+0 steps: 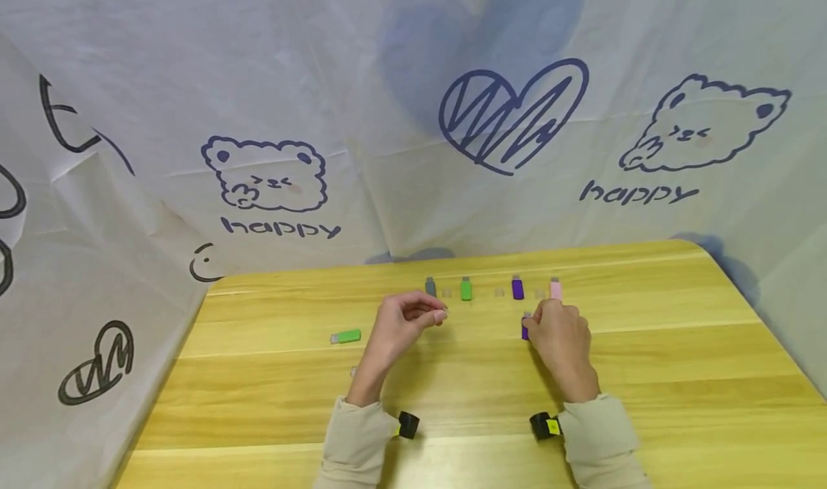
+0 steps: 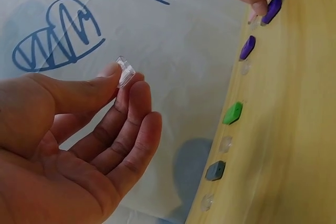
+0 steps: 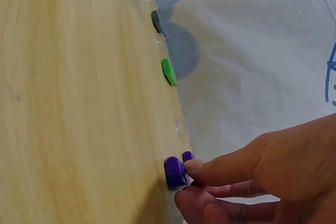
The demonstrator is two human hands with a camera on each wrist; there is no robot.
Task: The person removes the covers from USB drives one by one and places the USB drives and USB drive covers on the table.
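Between thumb and forefinger, my left hand (image 1: 402,329) pinches a small clear plastic cap (image 2: 126,72), raised over the table in front of the grey USB flash drive (image 1: 430,286). My right hand (image 1: 561,342) grips a purple USB flash drive (image 3: 174,172) by its side, metal plug pointing away from me. This drive is just in front of a back row holding the grey drive, a green drive (image 1: 466,289), another purple drive (image 1: 517,288) and a pink drive (image 1: 555,289), whose lower end sits by my right knuckles.
Clear caps (image 1: 500,292) lie beside the drives in the row. Another green USB drive (image 1: 346,337) lies sideways to the left of my left hand. A small clear piece (image 1: 353,371) is partly hidden by my left wrist. A printed cloth (image 1: 362,187) hangs behind the wooden table (image 1: 478,431).
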